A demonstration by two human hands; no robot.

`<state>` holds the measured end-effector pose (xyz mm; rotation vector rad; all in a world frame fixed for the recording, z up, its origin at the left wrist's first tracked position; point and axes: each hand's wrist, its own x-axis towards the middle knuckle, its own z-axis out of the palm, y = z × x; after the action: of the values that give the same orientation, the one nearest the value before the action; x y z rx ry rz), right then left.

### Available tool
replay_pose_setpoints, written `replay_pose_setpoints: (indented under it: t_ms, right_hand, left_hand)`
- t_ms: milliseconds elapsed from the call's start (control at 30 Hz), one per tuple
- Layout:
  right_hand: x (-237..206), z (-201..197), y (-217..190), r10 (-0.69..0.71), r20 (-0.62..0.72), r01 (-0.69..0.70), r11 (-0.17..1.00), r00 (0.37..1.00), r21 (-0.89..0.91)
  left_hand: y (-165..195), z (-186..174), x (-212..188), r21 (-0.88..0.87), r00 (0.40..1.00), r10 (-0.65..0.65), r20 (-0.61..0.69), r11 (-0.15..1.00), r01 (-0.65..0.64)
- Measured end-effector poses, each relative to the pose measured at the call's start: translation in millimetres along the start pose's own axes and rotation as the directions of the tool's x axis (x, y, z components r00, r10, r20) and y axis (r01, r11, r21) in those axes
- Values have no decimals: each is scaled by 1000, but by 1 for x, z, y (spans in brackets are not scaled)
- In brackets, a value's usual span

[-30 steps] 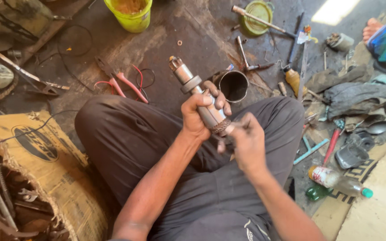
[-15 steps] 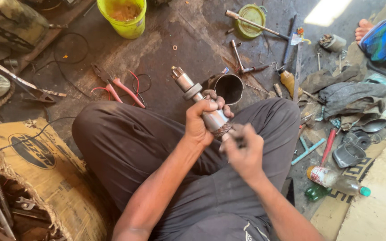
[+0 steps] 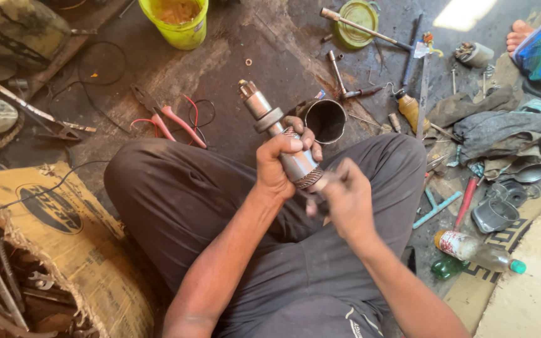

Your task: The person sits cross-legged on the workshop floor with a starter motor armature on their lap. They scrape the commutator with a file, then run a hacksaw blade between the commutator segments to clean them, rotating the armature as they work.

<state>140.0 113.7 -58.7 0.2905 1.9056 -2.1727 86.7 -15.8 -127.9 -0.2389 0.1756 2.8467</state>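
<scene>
I sit cross-legged on a dirty workshop floor. My left hand (image 3: 280, 159) grips a grey metal shaft assembly (image 3: 270, 122) with a collar and a knurled end, held tilted away from me above my lap. At the shaft's near, knurled end is my right hand (image 3: 344, 197), blurred, its fingers curled against the lower tip. Whether it holds a small part I cannot tell.
A dark metal cup (image 3: 325, 120) lies just beyond the shaft. Red-handled pliers (image 3: 167, 119) lie to the left, a yellow bucket (image 3: 180, 22) at the top. Tools, rags (image 3: 496, 128), a plastic bottle (image 3: 474, 250) and a person's foot (image 3: 524, 31) are at the right. A sack-covered basket (image 3: 51, 244) is at left.
The view has shifted slightly. My right hand has kept moving at the knurled end of the shaft; my left hand still holds the shaft in about the same pose.
</scene>
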Motion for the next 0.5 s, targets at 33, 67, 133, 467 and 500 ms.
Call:
replay_pose_setpoints:
  t_ms: [33, 67, 133, 467, 500]
  right_hand:
    - [6, -2, -1, 246, 50, -246, 892, 968, 378]
    - [8, -4, -2, 306, 85, -312, 851, 948, 422]
    - [7, -6, -5, 414, 148, -430, 756, 898, 494]
    - [-1, -2, -12, 361, 185, -402, 748, 914, 528]
    - [0, -3, -12, 366, 210, -418, 714, 907, 561]
  left_hand:
    - [0, 0, -1, -10, 1000, -8, -2, 1000, 8]
    - [1, 1, 0, -17, 1000, -16, -1, 1000, 16]
    - [-1, 2, 2, -34, 999, -34, 8, 999, 34]
    - [1, 2, -3, -72, 985, -50, 167, 995, 63]
    - [2, 3, -1, -73, 978, -55, 202, 995, 71]
